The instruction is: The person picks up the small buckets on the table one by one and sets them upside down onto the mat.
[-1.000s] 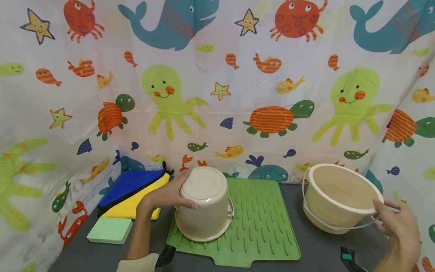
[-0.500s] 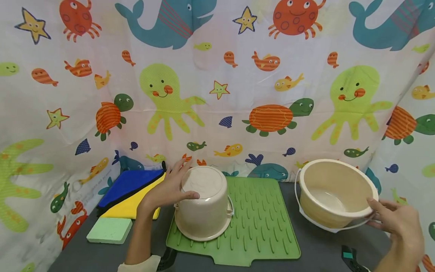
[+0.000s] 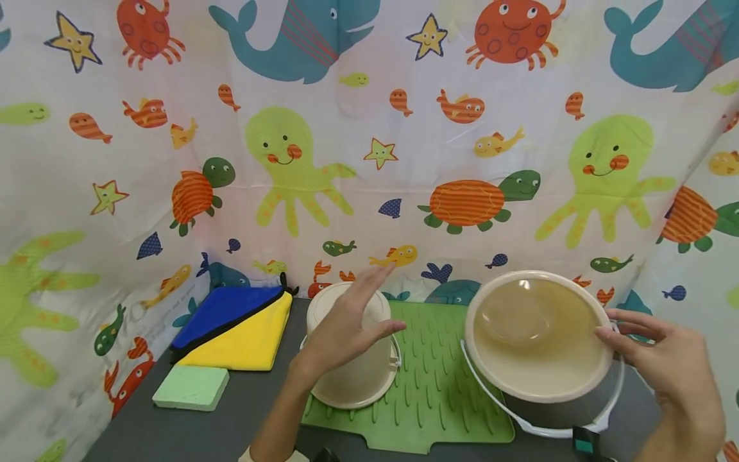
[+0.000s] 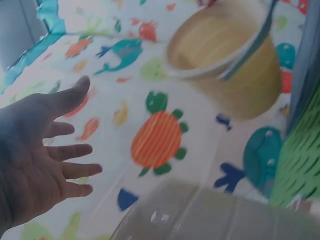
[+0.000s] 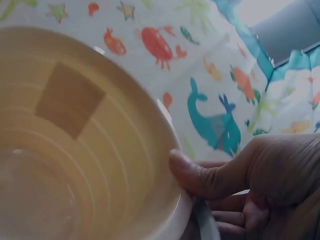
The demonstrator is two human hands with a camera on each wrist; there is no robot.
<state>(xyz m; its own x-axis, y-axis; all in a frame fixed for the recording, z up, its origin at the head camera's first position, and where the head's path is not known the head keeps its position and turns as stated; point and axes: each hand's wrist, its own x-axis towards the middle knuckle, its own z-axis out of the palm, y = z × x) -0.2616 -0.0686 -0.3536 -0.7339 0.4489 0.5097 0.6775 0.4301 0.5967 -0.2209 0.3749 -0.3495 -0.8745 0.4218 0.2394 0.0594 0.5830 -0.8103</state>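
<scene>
My right hand (image 3: 672, 359) grips the rim of a cream bucket (image 3: 537, 372), thumb inside and fingers outside, at the right of the head view. The bucket is tilted so its mouth faces me, and its white handle (image 3: 522, 420) hangs loose below. A second cream bucket (image 3: 352, 382) stands upside down on a green ridged mat (image 3: 439, 410). Over that one, my left hand (image 3: 346, 337) is raised with fingers extended, holding nothing. In the left wrist view the left hand (image 4: 40, 155) appears spread and apart from the held bucket (image 4: 240, 85).
A folded blue and yellow cloth (image 3: 248, 346) and a pale green sponge (image 3: 192, 387) lie on the dark table (image 3: 242, 423) at the left. A printed sea-animal curtain (image 3: 346, 192) hangs close behind and along both sides.
The gripped bucket has come left and tipped its mouth toward me, its right edge leaving the table area. My left hand has lifted off the upturned bucket and shifted right.
</scene>
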